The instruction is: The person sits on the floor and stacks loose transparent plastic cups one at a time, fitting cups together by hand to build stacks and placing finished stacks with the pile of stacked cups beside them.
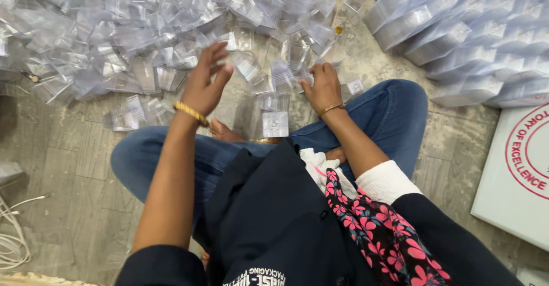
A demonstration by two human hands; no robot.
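I sit cross-legged on a stone floor in front of a big heap of small clear plastic boxes (143, 29). My left hand (207, 81) hovers over the near edge of the heap with fingers spread and nothing in it. My right hand (322, 86) is down among loose boxes, fingers curled on a clear plastic box (297, 74). Another clear box (275, 124) stands upright on the floor between my hands, just in front of my bare foot (223, 132). Both wrists wear gold bangles.
Stacked rows of clear boxes wrapped in plastic (474, 40) lie at the upper right. A white board with a red ring emblem (517, 172) sits at the right. White cables (14, 234) lie at the lower left. My jeans-clad knees (394, 114) spread wide.
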